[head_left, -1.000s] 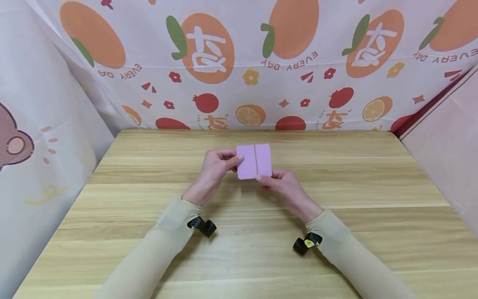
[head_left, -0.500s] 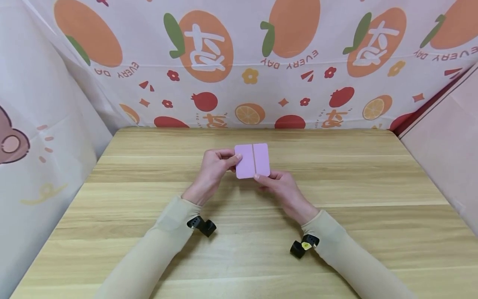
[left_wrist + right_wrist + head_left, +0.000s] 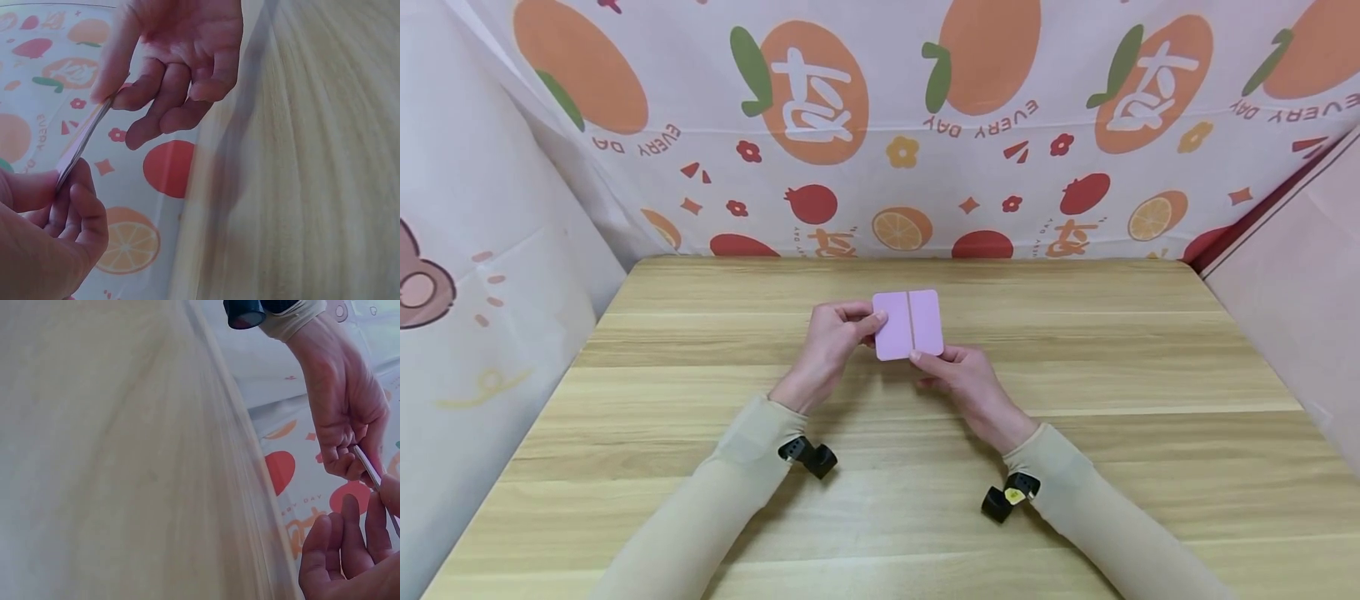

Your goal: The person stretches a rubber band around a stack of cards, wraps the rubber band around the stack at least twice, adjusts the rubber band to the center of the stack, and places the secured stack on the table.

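Note:
A thin pink square card (image 3: pixel 892 333) with rounded corners is held up over the far half of the table, its flat face toward the head camera. A narrow tan line runs down it, right of its middle. My left hand (image 3: pixel 831 342) pinches its left edge, thumb on the near face. At the lower edge, by the foot of the tan line, my right hand (image 3: pixel 973 379) pinches it between thumb and fingers. The left wrist view shows the card (image 3: pixel 82 140) nearly edge-on between both hands; in the right wrist view its edge (image 3: pixel 367 465) is a thin strip.
A wood-grain table (image 3: pixel 880 517) lies beneath both arms. Behind it hangs a white curtain (image 3: pixel 925 183) printed with fruit, and a pale cloth (image 3: pixel 490 208) hangs at the left. Black wrist cameras are strapped at both cuffs.
My right hand and forearm have shifted very slightly left, and the card with them. Both hands keep their pinch on the card.

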A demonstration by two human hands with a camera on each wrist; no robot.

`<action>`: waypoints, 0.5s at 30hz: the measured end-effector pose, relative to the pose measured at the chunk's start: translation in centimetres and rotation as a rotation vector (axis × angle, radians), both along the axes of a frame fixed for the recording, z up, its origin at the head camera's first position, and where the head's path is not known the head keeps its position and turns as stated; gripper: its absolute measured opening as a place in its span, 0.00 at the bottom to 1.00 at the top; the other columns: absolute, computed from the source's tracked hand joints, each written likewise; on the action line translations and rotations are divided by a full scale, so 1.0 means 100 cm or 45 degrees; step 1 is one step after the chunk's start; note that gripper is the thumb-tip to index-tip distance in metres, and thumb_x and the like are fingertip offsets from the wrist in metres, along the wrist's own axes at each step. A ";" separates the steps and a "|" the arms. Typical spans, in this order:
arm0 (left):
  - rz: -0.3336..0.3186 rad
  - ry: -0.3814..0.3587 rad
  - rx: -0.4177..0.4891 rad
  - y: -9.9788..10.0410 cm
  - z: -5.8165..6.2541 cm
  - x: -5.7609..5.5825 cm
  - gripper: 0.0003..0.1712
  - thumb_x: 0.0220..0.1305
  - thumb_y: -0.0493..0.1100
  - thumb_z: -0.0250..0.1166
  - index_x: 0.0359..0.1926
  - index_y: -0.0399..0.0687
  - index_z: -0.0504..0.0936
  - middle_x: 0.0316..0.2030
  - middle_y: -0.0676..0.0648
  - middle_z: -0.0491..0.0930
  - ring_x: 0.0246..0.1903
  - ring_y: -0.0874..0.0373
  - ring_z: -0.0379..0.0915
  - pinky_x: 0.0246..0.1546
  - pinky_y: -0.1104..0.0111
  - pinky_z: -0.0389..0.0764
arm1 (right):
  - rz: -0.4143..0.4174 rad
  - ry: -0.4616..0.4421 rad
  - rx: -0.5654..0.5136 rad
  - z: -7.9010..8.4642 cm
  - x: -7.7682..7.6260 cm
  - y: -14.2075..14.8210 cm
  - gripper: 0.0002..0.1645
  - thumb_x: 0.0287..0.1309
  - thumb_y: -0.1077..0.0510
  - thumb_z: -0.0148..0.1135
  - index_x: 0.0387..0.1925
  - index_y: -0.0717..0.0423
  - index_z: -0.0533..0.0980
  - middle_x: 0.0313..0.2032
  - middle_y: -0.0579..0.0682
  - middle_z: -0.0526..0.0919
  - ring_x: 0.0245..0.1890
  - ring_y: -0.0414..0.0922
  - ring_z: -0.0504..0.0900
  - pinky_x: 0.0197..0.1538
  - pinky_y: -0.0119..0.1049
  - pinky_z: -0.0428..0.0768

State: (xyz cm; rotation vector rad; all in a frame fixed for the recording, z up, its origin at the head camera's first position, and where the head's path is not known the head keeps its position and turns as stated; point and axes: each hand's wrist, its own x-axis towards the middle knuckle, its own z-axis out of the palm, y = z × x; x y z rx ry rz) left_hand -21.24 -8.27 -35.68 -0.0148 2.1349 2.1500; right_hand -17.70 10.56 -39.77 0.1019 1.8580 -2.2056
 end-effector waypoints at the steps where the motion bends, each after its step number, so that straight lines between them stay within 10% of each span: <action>1: 0.005 0.004 0.008 0.000 0.000 0.000 0.09 0.64 0.32 0.65 0.42 0.27 0.83 0.27 0.49 0.80 0.27 0.60 0.73 0.36 0.63 0.77 | -0.001 -0.005 -0.013 0.000 0.001 0.000 0.17 0.58 0.62 0.69 0.45 0.71 0.80 0.35 0.51 0.86 0.39 0.46 0.81 0.46 0.43 0.81; 15: 0.036 -0.007 0.065 0.007 -0.005 0.002 0.09 0.64 0.32 0.65 0.41 0.26 0.83 0.25 0.50 0.80 0.25 0.62 0.74 0.32 0.69 0.78 | -0.067 -0.028 -0.031 -0.001 0.005 -0.005 0.15 0.59 0.61 0.69 0.44 0.69 0.82 0.42 0.59 0.85 0.41 0.48 0.80 0.44 0.41 0.81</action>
